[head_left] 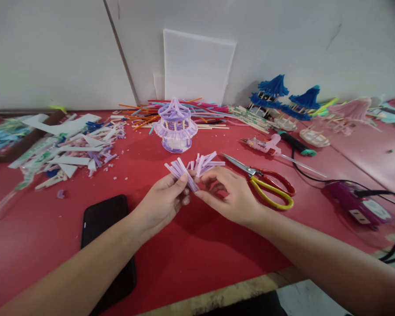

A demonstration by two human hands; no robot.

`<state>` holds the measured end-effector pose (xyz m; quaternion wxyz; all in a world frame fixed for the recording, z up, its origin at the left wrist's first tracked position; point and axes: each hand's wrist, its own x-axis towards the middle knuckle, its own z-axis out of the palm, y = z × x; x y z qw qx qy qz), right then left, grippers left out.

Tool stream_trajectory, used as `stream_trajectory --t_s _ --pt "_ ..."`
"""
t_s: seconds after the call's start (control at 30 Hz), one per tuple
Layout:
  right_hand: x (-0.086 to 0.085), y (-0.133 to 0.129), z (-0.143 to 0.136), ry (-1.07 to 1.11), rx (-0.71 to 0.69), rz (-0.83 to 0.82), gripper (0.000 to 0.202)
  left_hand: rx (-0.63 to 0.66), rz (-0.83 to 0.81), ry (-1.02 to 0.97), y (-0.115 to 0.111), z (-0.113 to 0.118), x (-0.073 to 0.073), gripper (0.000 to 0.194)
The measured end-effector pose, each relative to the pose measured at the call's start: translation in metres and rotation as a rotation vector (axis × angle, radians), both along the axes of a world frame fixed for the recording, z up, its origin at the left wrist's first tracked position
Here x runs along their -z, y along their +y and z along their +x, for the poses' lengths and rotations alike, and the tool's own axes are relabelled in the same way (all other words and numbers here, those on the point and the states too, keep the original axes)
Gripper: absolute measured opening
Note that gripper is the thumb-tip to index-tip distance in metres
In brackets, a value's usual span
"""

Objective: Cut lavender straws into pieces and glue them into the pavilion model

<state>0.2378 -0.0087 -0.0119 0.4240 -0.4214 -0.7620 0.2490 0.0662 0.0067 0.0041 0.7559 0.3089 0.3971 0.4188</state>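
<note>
My left hand (166, 197) is closed around a small bundle of short lilac strips (184, 172), its thumb pressed on top. At the lower right end of that bundle, my right hand (228, 193) has its thumb and curled fingers pinched on the strips' ends. Just behind my fingers, a loose pile of similar lilac strips (206, 162) lies on the red table. Beyond it stands a small purple and white pavilion model (174, 127) with a pointed, open-ribbed roof.
Scissors (270, 182) and a pink glue gun (266, 145) lie at right, near a purple power box (360, 204) with cables. A black phone (105, 217) lies under my left forearm. Scraps (75, 153) are heaped at left; blue-roofed models (271, 94) stand at back right.
</note>
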Motion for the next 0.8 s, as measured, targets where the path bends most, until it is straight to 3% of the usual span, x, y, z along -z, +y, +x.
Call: stream_trajectory --t_s 0.07,0.17,0.33,0.53,0.63,0.8 --pt "-0.0004 -0.0011 -0.0002 -0.064 0.005 0.205 0.008 0.003 -0.003 -0.001 -0.0003 0.0002 0.0008 0.008" --pt "-0.0004 -0.0026 -0.0013 -0.141 0.007 0.331 0.003 0.024 -0.024 0.010 -0.0011 0.0003 0.0033 0.017" --pt "0.0013 -0.0035 -0.0029 -0.238 0.024 0.327 0.002 0.050 0.010 0.052 -0.0017 0.0007 0.0067 0.021" --pt "0.0035 -0.0032 -0.0057 -0.205 0.057 0.286 0.007 0.048 0.020 0.067 -0.0025 0.0011 0.0055 0.016" --pt "0.0018 -0.0042 -0.0074 -0.099 0.064 0.179 0.008 0.046 0.002 0.071 -0.0024 0.0016 0.0059 0.014" --pt "-0.0016 -0.0030 -0.0091 0.124 0.076 -0.235 0.013 0.060 -0.023 0.039 -0.0024 0.0022 0.0066 0.020"
